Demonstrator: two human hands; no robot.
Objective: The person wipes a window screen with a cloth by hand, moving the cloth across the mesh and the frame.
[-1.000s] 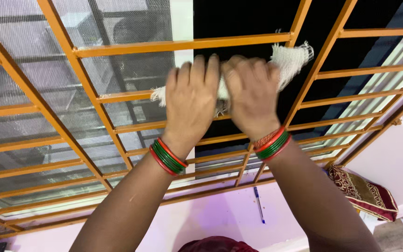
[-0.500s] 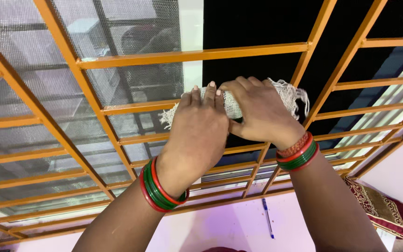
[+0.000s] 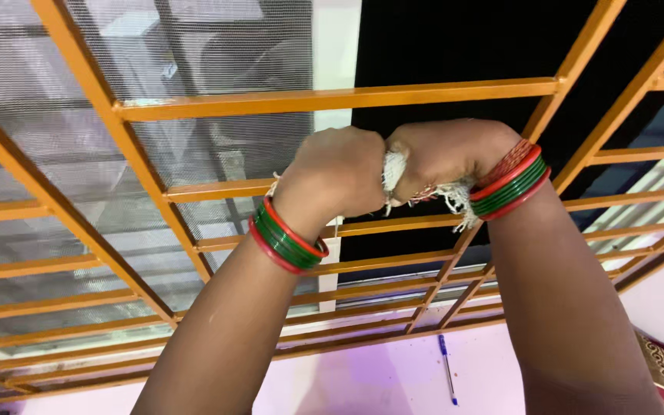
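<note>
Both fists are clenched side by side at the centre, the left hand (image 3: 337,178) at nine o'clock of the right hand (image 3: 441,156), gripping a white frayed cloth (image 3: 393,170) whose fringe hangs at six o'clock. Red and green bangles (image 3: 286,235) ring each wrist. Behind runs an orange window grille (image 3: 332,99) over mesh screen (image 3: 217,46). A blue pen (image 3: 446,367) lies at six o'clock.

Cloth (image 3: 393,170): white, coarse open weave, frayed threads at its ends. Bunched and twisted into a tight roll, gripped in 2 closed fists side by side in front of the orange window grille (image 3: 332,98). Left hand (image 3: 336,173) clenches 1 end, right hand (image 3: 443,157) the other; fists touch. Only a short strip shows between them, just below the grille's upper horizontal bar. Loose fringe hangs under the right hand, beside the bangles, above a lower grille bar.
</note>
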